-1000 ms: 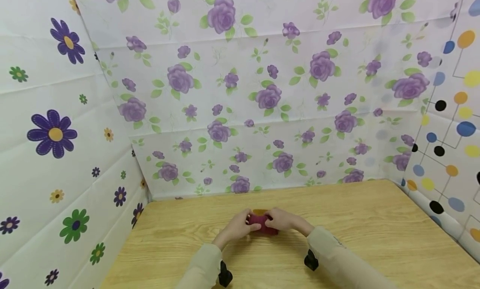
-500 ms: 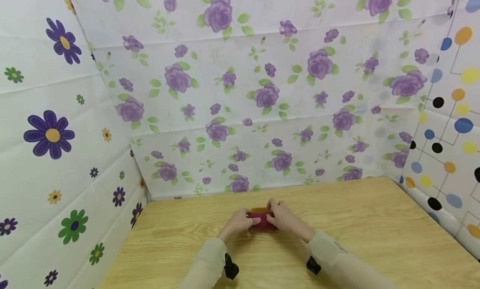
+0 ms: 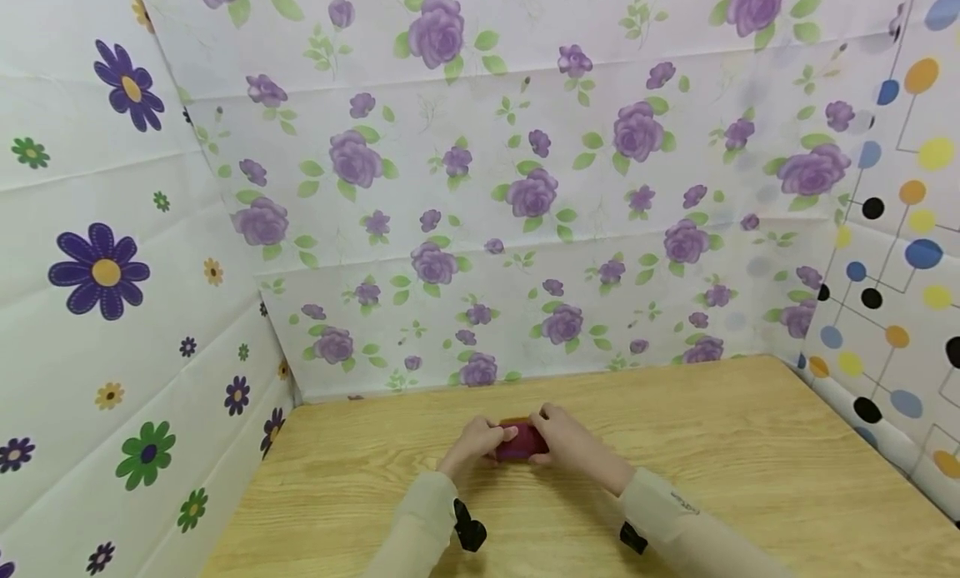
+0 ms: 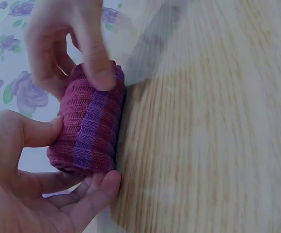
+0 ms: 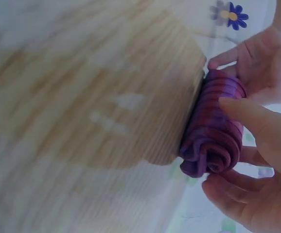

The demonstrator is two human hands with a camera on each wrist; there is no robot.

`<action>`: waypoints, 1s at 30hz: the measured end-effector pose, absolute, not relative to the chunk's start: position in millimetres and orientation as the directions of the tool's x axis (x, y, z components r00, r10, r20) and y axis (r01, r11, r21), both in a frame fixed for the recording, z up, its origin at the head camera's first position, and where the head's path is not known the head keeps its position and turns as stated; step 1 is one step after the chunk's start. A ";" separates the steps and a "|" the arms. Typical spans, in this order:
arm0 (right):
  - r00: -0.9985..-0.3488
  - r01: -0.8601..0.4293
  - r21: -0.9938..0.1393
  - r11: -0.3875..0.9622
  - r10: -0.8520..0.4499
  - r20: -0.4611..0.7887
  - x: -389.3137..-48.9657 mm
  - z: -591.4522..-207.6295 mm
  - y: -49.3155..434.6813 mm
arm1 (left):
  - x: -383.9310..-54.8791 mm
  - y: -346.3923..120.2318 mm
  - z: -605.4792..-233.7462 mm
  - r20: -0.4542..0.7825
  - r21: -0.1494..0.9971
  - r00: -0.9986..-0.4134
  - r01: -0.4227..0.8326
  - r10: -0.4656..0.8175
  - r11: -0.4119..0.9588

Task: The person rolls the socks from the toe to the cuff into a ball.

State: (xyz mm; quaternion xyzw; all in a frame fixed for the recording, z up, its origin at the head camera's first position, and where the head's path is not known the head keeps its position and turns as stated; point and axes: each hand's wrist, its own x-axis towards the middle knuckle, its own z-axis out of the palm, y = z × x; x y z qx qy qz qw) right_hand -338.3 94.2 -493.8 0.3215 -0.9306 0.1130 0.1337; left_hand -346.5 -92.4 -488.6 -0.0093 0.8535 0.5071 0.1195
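Between both hands is a rolled-up sock (image 3: 522, 441), maroon ribbed knit with purple stripes; a thin orange strip shows along its far side in the head view. My left hand (image 3: 472, 446) holds its left end. In the left wrist view, the left thumb lies at the side of the sock (image 4: 84, 126) and the fingertips (image 4: 112, 182) are at its near end. My right hand (image 3: 567, 445) grips the other end, its thumb (image 5: 237, 109) lying along the roll and its fingers around the coiled end in the right wrist view.
The sock is at the wooden table (image 3: 360, 470), toward its far edge. Behind stands a white sheet with purple roses (image 3: 532, 193); patterned sheets, one with daisies (image 3: 105, 271) and one with coloured dots (image 3: 924, 253), close off the sides.
The right hand's thumb and fingers have shifted on the sock, and its thumb is now lower. The orange strip behind shows less, and both forearms have moved slightly.
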 end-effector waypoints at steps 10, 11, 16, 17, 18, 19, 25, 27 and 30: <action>-0.785 -0.614 -0.220 0.758 -0.556 0.274 -344.9 -507.1 90.2 | -347.8 -91.3 -486.9 -0.270 0.861 -0.963 -0.231 0.021 0.453; -0.787 -0.613 -0.239 0.753 -0.553 0.274 -346.1 -507.4 90.5 | -347.9 -91.4 -486.7 -0.268 0.862 -0.963 -0.233 0.015 0.450; -0.811 -0.585 -0.317 0.747 -0.542 0.218 -351.1 -503.2 92.4 | -347.3 -91.6 -486.2 -0.210 0.865 -0.978 -0.188 -0.006 0.464; -0.817 -0.575 -0.335 0.746 -0.541 0.198 -352.3 -501.7 92.5 | -347.3 -91.5 -486.1 -0.187 0.865 -0.982 -0.168 -0.005 0.472; -0.823 -0.564 -0.350 0.748 -0.540 0.174 -353.6 -500.6 92.7 | -347.2 -91.4 -486.2 -0.157 0.864 -0.988 -0.138 -0.002 0.484; -0.828 -0.554 -0.369 0.747 -0.539 0.151 -354.9 -499.3 92.6 | -347.0 -91.4 -486.0 -0.115 0.861 -0.993 -0.097 0.005 0.499; -0.824 -0.527 -0.441 0.727 -0.564 0.054 -363.2 -494.8 92.9 | -348.5 -92.1 -487.7 0.084 0.832 -0.988 0.143 0.133 0.535; -0.813 -0.531 -0.462 0.710 -0.580 0.043 -364.0 -493.5 93.8 | -349.1 -93.4 -488.6 0.103 0.825 -0.977 0.189 0.187 0.532; -0.806 -0.502 -0.552 0.666 -0.592 0.018 -363.1 -490.3 96.7 | -348.6 -97.9 -489.0 0.081 0.809 -0.954 0.233 0.290 0.540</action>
